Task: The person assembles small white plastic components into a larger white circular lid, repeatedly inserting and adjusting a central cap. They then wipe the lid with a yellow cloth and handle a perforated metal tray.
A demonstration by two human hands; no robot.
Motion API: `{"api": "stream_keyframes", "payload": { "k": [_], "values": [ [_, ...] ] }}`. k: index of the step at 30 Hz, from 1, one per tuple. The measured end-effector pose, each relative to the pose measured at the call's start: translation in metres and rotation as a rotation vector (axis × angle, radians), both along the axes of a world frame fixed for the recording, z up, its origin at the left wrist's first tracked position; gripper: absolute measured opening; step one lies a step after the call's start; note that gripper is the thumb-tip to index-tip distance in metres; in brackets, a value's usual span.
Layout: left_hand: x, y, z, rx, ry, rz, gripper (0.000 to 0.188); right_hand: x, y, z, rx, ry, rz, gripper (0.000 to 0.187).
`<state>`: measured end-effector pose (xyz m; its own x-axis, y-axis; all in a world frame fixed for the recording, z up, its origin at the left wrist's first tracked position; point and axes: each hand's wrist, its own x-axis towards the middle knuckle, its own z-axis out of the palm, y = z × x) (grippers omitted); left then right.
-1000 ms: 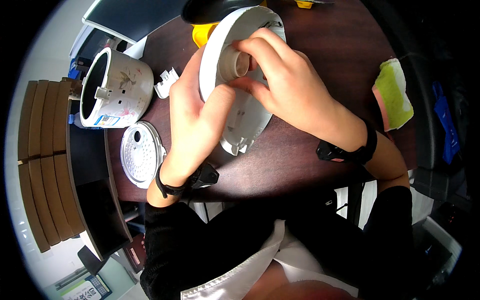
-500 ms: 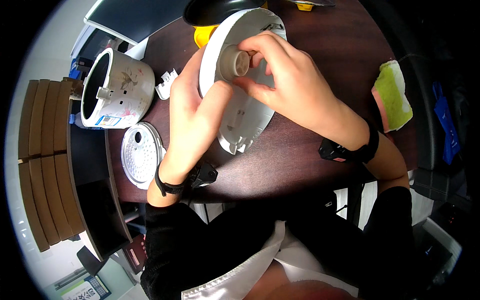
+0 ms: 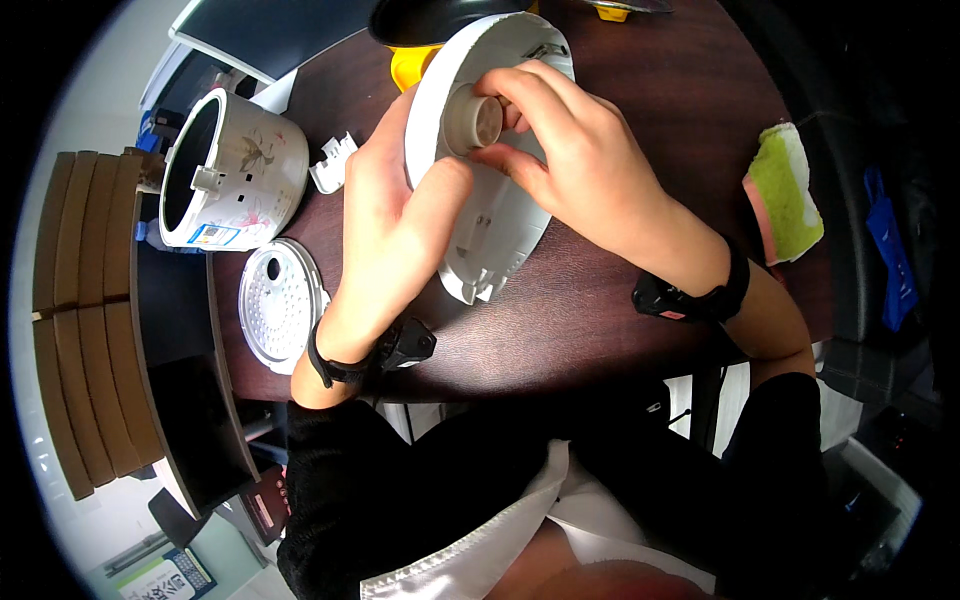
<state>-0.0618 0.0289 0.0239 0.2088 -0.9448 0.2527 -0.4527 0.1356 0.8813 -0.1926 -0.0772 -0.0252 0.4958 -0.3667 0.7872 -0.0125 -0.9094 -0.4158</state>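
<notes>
My left hand point(image 3: 400, 205) grips the left side of a white oval rice cooker lid point(image 3: 510, 235), its thumb on the inner side. The lid stands tilted above the table, hollow side showing. A small beige round cap point(image 3: 481, 124), likely the steam vent, sits against the inside of the lid. My right hand point(image 3: 575, 140) is closed on the cap, with thumb below and fingers above; some fingertips are hidden behind it. Both wrists wear black straps with small devices.
At left stand the floral rice cooker body point(image 3: 265, 170), a perforated inner lid point(image 3: 283, 315) and a white plastic bracket point(image 3: 334, 163). Behind the lid is a black pan point(image 3: 450, 22) with yellow parts. A green sponge cloth point(image 3: 783, 195) lies near the right table edge.
The lid and both hands have shifted very slightly, and the cap is turned a little more toward me. My grip on both things stays the same.
</notes>
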Motion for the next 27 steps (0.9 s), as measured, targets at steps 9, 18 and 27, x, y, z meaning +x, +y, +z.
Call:
{"api": "stream_keyframes", "payload": {
  "k": [9, 18, 27],
  "values": [
    [0.009, -0.004, -0.003, 0.062, 0.171, -0.011, 0.033, -0.004, -0.003, -0.001, 0.088, 0.01, 0.066, 0.045],
    [0.039, -0.014, -0.003, 0.235, 0.174, -0.113, 0.031, -0.001, -0.008, -0.008, 0.149, 0.103, 0.134, 0.039],
    [0.047, -0.02, -0.012, 0.227, 0.096, -0.121, 0.035, -0.003, -0.02, -0.011, 0.308, 0.205, 0.21, 0.027]
  ]
}}
